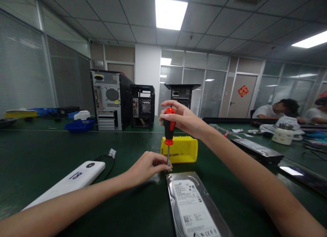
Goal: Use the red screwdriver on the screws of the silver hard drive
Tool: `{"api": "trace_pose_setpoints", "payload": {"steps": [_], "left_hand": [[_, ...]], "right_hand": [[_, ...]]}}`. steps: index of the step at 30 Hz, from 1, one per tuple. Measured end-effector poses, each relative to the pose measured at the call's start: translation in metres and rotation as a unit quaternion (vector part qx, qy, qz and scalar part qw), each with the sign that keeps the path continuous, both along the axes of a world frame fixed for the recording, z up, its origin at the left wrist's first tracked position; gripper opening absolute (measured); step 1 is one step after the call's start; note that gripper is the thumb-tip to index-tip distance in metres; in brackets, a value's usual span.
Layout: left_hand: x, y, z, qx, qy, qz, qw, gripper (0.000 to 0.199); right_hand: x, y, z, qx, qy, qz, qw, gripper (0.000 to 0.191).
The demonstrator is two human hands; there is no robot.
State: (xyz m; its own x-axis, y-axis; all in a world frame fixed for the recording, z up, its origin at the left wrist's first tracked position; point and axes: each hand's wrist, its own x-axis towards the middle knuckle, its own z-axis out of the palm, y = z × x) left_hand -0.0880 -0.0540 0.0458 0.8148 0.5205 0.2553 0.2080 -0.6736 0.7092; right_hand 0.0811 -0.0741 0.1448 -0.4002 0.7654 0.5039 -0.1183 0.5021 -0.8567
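Note:
A screwdriver (pixel 169 129) with a red and black handle stands upright, its tip down at the far left corner of a hard drive (pixel 196 206). The drive lies label up on the green table. My right hand (pixel 180 116) grips the top of the handle between thumb and fingers. Low on the metal shaft, the fingertips of my left hand (pixel 153 163) are pinched together around it, close to the drive's corner. Whatever lies right under the screwdriver tip is too small and covered to make out. Just behind the shaft sits a yellow plastic bin (pixel 185 150).
A white power bank-like block (pixel 76 179) marked 18 lies left, a cable near it. Computer cases (pixel 109 100) stand at the back, beside a blue tray (pixel 79 126). Rightward are another drive (pixel 258 150), a phone (pixel 301 174), a jar (pixel 283 134) and two people.

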Motion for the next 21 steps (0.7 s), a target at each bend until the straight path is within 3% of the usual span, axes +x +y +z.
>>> {"api": "trace_pose_setpoints", "payload": {"steps": [4, 13, 21], "left_hand": [[0.000, 0.001, -0.001, 0.013, -0.005, -0.004, 1.000, 0.019], [0.002, -0.003, 0.002, -0.001, 0.013, -0.006, 1.000, 0.020], [0.000, 0.000, -0.002, 0.007, -0.001, -0.019, 1.000, 0.019]], "right_hand": [[-0.007, -0.001, -0.004, -0.033, 0.032, -0.038, 0.998, 0.033], [-0.012, 0.000, -0.004, -0.060, 0.108, -0.019, 0.992, 0.029], [-0.007, 0.000, -0.001, -0.063, 0.035, -0.063, 0.995, 0.028]]}}
